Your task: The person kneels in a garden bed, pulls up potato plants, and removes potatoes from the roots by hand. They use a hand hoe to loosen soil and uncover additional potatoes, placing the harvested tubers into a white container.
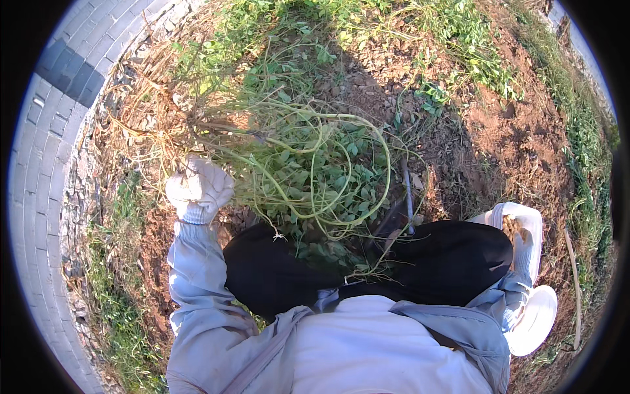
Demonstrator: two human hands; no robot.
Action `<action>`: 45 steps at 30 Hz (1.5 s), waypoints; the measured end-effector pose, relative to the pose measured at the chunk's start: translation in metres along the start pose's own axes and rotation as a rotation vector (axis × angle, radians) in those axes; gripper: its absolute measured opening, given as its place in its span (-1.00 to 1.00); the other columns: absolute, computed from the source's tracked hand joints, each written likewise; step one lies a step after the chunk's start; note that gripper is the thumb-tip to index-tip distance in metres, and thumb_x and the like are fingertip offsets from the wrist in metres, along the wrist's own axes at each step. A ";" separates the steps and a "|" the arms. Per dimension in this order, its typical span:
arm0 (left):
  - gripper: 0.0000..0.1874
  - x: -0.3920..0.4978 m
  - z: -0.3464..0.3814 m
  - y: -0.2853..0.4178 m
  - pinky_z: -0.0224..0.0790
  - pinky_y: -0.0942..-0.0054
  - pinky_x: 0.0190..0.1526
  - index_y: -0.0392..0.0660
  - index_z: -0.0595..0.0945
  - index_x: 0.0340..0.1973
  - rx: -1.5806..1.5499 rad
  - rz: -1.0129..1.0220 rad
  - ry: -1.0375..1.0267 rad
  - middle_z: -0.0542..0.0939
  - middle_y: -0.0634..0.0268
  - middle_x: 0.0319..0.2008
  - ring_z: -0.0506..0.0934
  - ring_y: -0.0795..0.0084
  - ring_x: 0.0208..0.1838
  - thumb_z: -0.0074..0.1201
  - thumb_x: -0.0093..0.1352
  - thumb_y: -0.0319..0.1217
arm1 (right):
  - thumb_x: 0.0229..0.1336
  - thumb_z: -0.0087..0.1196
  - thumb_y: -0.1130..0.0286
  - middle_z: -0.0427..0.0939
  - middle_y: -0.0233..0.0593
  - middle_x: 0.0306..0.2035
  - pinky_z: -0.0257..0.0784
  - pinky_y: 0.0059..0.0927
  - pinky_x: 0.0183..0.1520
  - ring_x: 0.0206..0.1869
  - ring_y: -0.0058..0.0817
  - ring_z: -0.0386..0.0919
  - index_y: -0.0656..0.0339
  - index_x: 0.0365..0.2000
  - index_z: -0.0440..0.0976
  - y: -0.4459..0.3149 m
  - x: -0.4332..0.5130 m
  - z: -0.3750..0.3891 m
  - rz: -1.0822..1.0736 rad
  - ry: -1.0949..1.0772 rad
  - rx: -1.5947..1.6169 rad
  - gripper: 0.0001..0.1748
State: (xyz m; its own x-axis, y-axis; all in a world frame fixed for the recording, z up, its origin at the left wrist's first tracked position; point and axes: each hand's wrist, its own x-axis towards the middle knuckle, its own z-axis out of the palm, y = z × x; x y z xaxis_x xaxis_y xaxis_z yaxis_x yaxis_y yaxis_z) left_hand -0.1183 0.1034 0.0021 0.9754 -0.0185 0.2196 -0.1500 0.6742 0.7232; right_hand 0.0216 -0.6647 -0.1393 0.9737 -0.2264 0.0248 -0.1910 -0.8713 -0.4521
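Note:
My left hand (199, 184), in a white knit glove, is closed around the root end of a bundle of uprooted plants. Dry tan roots (170, 118) fan out above the fist. Long green stems (379, 143) from the bundle loop to the right, over leafy green plants (339, 177) between my knees. By my right knee, my gloved right hand (522, 248) reaches into a white plastic tub (537, 231). Tan pods (510, 225), apparently peanuts, lie at its fingers. The knee and the tub's wall partly hide this hand, so its grip is unclear.
A round white lid-like piece (534, 322) is beside my right forearm. A thin grey rod (407, 194) stands out among the plants before my right knee. A stick (573, 290) lies on reddish soil (521, 133) at right. Grey paving (37, 197) borders the left side.

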 end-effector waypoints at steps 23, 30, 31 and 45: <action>-0.50 -0.025 -0.004 -0.126 0.35 0.13 0.34 -0.31 0.41 0.25 -0.124 -0.481 -0.153 0.51 -0.14 0.17 0.53 0.03 0.19 -0.07 0.46 -0.30 | 0.34 0.05 0.36 0.57 -0.10 0.03 0.41 -0.42 0.14 0.06 -0.43 0.53 0.36 0.12 0.43 -0.395 -0.091 0.076 -0.638 -1.131 1.137 -0.58; -0.52 -0.009 -0.001 -0.129 0.42 0.07 0.21 -0.40 0.54 0.00 -0.796 -0.659 0.069 0.58 -0.20 -0.01 0.57 -0.04 0.07 -0.22 0.49 -0.20 | 0.40 -0.02 0.41 0.53 -0.08 0.12 0.49 -0.41 0.11 0.09 -0.39 0.54 0.33 0.18 0.40 -0.382 -0.119 0.100 -0.216 -1.651 1.337 -0.59; -0.54 -0.012 -0.005 -0.129 0.46 0.10 0.16 -0.38 0.57 -0.05 -0.726 -0.634 0.062 0.61 -0.18 -0.06 0.60 -0.01 0.03 -0.21 0.49 -0.19 | 0.41 -0.03 0.40 0.54 -0.09 0.11 0.51 -0.42 0.09 0.08 -0.39 0.55 0.34 0.18 0.40 -0.378 -0.119 0.108 -0.338 -1.629 1.249 -0.59; -0.58 -0.003 0.004 -0.136 0.44 0.24 0.03 -0.26 0.62 -0.24 -0.585 -0.577 0.051 0.66 0.10 -0.23 0.60 0.15 -0.10 -0.20 0.45 -0.17 | 0.28 0.20 0.38 0.59 -0.33 -0.15 0.49 -0.53 -0.13 -0.20 -0.64 0.52 0.29 -0.05 0.50 -0.328 -0.114 0.115 -0.105 -0.971 1.285 -0.70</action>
State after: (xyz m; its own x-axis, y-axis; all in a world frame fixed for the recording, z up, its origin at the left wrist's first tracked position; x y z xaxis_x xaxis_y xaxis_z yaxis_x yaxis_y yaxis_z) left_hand -0.1011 0.0092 -0.0943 0.8817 -0.4557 -0.1223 0.4716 0.8449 0.2525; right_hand -0.0127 -0.3034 -0.0961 0.7773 0.5904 -0.2173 -0.3838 0.1712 -0.9074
